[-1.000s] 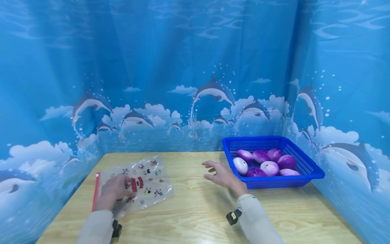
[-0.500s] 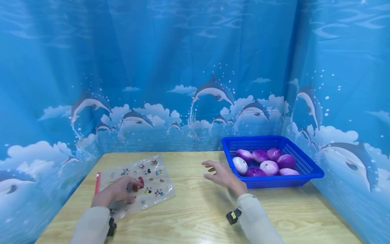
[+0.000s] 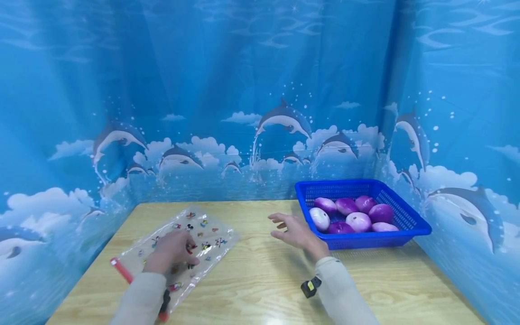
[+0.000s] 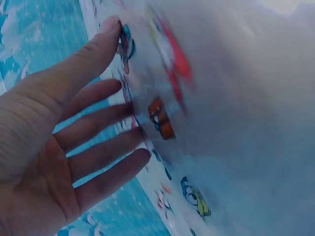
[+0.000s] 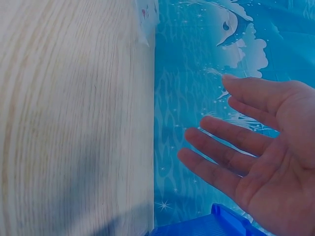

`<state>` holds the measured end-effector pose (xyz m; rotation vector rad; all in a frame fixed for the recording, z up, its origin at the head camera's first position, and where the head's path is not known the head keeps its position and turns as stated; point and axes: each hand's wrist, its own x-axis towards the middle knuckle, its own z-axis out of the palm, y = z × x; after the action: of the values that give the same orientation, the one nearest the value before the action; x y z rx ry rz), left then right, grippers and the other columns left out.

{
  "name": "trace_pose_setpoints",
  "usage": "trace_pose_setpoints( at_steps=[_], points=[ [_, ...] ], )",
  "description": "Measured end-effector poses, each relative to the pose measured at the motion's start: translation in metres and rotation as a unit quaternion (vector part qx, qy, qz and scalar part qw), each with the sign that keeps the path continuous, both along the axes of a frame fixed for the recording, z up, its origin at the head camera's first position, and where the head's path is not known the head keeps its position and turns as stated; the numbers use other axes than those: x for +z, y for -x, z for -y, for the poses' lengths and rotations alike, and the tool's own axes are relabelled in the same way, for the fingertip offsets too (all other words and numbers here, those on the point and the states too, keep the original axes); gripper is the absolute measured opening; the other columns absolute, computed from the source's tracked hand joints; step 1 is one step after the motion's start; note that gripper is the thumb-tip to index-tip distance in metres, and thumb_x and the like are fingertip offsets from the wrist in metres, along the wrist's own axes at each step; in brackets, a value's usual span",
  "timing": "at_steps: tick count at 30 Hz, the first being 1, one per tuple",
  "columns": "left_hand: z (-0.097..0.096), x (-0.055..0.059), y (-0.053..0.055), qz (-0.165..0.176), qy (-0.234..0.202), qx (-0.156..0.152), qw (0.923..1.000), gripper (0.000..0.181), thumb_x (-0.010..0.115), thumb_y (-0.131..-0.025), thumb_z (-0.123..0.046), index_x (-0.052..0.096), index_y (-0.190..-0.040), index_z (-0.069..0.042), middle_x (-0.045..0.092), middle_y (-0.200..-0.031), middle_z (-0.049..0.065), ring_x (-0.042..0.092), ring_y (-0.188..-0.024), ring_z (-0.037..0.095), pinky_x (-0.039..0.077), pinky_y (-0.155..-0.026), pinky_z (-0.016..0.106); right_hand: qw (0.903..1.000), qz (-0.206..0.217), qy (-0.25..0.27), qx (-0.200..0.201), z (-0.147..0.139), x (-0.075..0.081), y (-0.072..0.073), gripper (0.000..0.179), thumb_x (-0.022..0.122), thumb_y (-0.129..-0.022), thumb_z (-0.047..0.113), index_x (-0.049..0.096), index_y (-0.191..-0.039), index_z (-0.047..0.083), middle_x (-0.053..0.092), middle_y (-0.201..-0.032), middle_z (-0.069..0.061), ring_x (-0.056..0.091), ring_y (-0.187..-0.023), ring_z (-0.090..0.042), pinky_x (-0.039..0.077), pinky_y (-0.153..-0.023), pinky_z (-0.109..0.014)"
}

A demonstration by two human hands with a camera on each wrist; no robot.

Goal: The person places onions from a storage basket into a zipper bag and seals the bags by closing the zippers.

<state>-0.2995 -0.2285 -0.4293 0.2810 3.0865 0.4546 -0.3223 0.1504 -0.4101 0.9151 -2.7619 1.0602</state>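
Observation:
A clear zip bag (image 3: 211,253) printed with small cartoon figures and edged by a red slider strip lies flat on the table at the left. My left hand (image 3: 174,252) rests on its middle, hiding part of the print. The left wrist view shows this hand's fingertips (image 4: 140,156) right at the plastic, thumb spread apart from the fingers. My right hand (image 3: 295,232) hovers by the left side of a blue basket (image 3: 406,235), holding nothing, fingers loosely extended. Several purple and white onions (image 3: 359,222) sit in that basket.
The pale wooden table (image 3: 260,289) spans the front of the view. A blue curtain (image 3: 227,90) with dolphins hangs behind it and along both sides. A small black camera (image 3: 310,287) is strapped to the right wrist.
The bag has turned, its red-edged end swinging toward the front and its far end shifting right. My left hand has moved slightly right with it. My right hand and the basket look unchanged.

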Motion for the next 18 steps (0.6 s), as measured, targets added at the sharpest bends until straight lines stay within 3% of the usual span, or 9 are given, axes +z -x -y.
trace_pose_setpoints(
  at_steps=[2, 5, 8, 12, 15, 18],
  points=[
    [-0.005, 0.0007, -0.0003, -0.002, 0.004, 0.005, 1.0, 0.048, 0.097, -0.06, -0.036, 0.077, -0.096, -0.011, 0.074, -0.095, 0.003, 0.06, -0.079, 0.018, 0.056, -0.072, 0.04, 1.0, 0.003, -0.001, -0.002, -0.0002, 0.0005, -0.0003, 0.046, 0.069, -0.097, 0.014, 0.059, -0.138, -0.002, 0.065, -0.133, -0.03, 0.07, -0.113, -0.045, 0.06, -0.097, -0.056],
    [-0.0083, 0.0024, -0.0027, 0.003, 0.002, 0.012, 0.9999, 0.052, 0.097, -0.061, -0.034, 0.076, -0.101, -0.01, 0.075, -0.1, 0.005, 0.062, -0.083, 0.018, 0.058, -0.077, 0.043, 1.0, 0.008, 0.001, -0.005, -0.0002, 0.0011, -0.0008, 0.045, 0.069, -0.097, 0.014, 0.059, -0.138, -0.001, 0.065, -0.133, -0.03, 0.07, -0.114, -0.045, 0.059, -0.098, -0.056],
    [-0.0079, 0.0035, -0.0034, 0.029, -0.031, -0.002, 0.9991, 0.054, 0.096, -0.062, -0.027, 0.076, -0.11, -0.012, 0.074, -0.111, 0.006, 0.066, -0.098, 0.025, 0.058, -0.09, 0.052, 0.9998, 0.016, 0.01, -0.001, -0.0003, 0.0017, -0.0008, 0.045, 0.069, -0.097, 0.013, 0.059, -0.139, 0.0, 0.064, -0.134, -0.031, 0.069, -0.114, -0.045, 0.06, -0.098, -0.055],
    [-0.006, 0.0027, 0.001, 0.089, -0.083, -0.035, 0.9919, 0.059, 0.093, -0.063, -0.011, 0.075, -0.118, -0.022, 0.067, -0.135, 0.01, 0.062, -0.12, 0.034, 0.051, -0.105, 0.063, 0.9981, 0.042, 0.042, 0.018, -0.0001, 0.0015, -0.0001, 0.048, 0.07, -0.096, 0.012, 0.058, -0.14, 0.0, 0.064, -0.135, -0.03, 0.068, -0.117, -0.046, 0.063, -0.096, -0.045],
    [-0.0056, 0.0014, 0.0037, 0.121, -0.096, -0.045, 0.9871, 0.059, 0.09, -0.064, -0.002, 0.076, -0.115, -0.028, 0.062, -0.144, 0.01, 0.059, -0.127, 0.037, 0.048, -0.108, 0.066, 0.9948, 0.068, 0.069, 0.033, 0.0006, 0.001, 0.0007, 0.049, 0.071, -0.095, 0.01, 0.057, -0.141, -0.001, 0.063, -0.136, -0.03, 0.066, -0.12, -0.048, 0.064, -0.094, -0.039],
    [-0.0071, -0.0001, 0.004, 0.124, -0.097, -0.044, 0.9865, 0.054, 0.089, -0.066, -0.001, 0.078, -0.111, -0.029, 0.064, -0.142, 0.009, 0.06, -0.125, 0.036, 0.049, -0.108, 0.063, 0.9929, 0.078, 0.079, 0.041, 0.0004, 0.0011, 0.0013, 0.049, 0.071, -0.096, 0.01, 0.056, -0.141, -0.002, 0.062, -0.137, -0.031, 0.064, -0.121, -0.05, 0.064, -0.094, -0.038]
  ],
)
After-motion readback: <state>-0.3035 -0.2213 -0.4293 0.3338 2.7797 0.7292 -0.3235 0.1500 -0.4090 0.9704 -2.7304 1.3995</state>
